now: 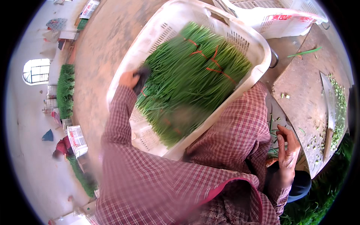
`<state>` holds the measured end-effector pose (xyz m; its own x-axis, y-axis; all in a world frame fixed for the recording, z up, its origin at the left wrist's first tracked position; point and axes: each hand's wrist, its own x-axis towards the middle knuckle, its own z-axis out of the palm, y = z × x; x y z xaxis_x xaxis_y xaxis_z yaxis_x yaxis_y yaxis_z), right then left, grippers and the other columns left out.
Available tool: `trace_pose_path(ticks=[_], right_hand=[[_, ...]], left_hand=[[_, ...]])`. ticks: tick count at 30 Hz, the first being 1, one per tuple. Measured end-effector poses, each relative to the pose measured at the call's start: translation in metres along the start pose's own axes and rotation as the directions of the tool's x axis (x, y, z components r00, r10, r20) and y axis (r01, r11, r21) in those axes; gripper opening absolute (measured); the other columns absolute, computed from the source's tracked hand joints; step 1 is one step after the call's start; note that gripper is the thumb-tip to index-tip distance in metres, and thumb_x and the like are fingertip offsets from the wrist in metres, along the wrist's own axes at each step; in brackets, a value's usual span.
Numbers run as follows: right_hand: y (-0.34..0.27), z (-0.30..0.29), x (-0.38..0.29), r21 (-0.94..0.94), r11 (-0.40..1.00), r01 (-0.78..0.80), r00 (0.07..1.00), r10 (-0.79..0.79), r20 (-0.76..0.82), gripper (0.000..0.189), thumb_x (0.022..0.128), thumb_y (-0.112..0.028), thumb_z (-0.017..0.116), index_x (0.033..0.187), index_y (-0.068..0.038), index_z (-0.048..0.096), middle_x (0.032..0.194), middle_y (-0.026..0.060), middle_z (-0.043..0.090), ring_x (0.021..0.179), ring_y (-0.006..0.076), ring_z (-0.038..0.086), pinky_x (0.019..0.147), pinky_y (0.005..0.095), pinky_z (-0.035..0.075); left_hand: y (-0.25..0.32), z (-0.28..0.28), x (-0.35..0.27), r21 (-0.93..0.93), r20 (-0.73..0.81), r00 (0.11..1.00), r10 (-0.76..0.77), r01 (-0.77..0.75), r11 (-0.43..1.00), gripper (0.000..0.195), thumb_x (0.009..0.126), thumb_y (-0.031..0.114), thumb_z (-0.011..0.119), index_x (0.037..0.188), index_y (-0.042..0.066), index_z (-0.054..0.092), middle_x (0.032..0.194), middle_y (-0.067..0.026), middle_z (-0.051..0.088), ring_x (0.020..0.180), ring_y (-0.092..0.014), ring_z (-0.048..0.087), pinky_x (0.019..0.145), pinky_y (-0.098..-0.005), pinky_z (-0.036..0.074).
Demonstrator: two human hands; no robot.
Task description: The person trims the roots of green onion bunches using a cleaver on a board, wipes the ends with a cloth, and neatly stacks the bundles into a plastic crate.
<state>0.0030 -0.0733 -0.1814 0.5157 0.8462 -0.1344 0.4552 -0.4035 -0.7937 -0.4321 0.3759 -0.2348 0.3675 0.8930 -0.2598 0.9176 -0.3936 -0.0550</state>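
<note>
A white perforated plastic crate (174,15) stands before me, filled with bundles of long green leafy stalks (180,76), which look like garlic chives, tied with red bands. At the crate's left side my left hand (130,80) reaches in and touches a dark item (142,78), perhaps a cloth or partial glove; its grip is blurred. Over on the right, my right hand (288,149) is raised beside the board, its fingers bent and apart, holding nothing. A large knife (329,104) with a wooden handle lies on the board (303,92), next to chopped green bits.
Another white crate (287,24) stands at the upper right. More green stalks (317,194) lie below the board. Along the far left are stacked greens (65,92), and a person (64,146) in red is near a white crate (77,140).
</note>
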Motion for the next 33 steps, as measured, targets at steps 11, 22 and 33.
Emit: trace_pose_path(ticks=[11,22,33], right_hand=[[0.007,0.008,-0.004,-0.028,0.997,-0.065,0.998,0.065,-0.020,0.024,0.084,0.005,0.058,0.108,0.002,0.062,0.091,0.0160,0.064,0.083,0.0248,0.066,0.074,0.0318,0.051],[0.015,-0.005,-0.019,-0.085,0.993,-0.085,0.994,0.079,-0.069,0.023,0.085,0.002,0.060,0.108,0.001,0.062,0.091,0.0146,0.065,0.083,0.0242,0.067,0.072,0.0320,0.052],[0.007,-0.007,-0.029,-0.023,1.000,0.011,0.996,-0.013,-0.092,0.021,0.087,0.002,0.059,0.107,0.002,0.061,0.087,0.0155,0.063,0.078,0.0253,0.065,0.070,0.0318,0.050]], left_hand=[[0.205,0.101,0.209,-0.188,-0.341,0.934,0.109,-0.181,0.965,0.050,0.087,0.028,0.060,0.136,0.031,0.049,0.142,-0.0164,0.040,0.131,-0.035,0.039,0.106,-0.0454,0.036],[0.244,0.087,0.172,-0.201,-0.503,0.823,0.262,-0.407,0.891,0.043,0.086,0.020,0.059,0.129,0.019,0.057,0.134,-0.0254,0.047,0.122,-0.040,0.047,0.104,-0.0427,0.039],[0.325,0.133,0.143,-0.179,-0.257,0.901,0.350,-0.401,0.899,0.037,0.086,0.032,0.052,0.117,0.014,0.064,0.136,-0.0102,0.049,0.129,-0.027,0.043,0.102,-0.0486,0.036]])
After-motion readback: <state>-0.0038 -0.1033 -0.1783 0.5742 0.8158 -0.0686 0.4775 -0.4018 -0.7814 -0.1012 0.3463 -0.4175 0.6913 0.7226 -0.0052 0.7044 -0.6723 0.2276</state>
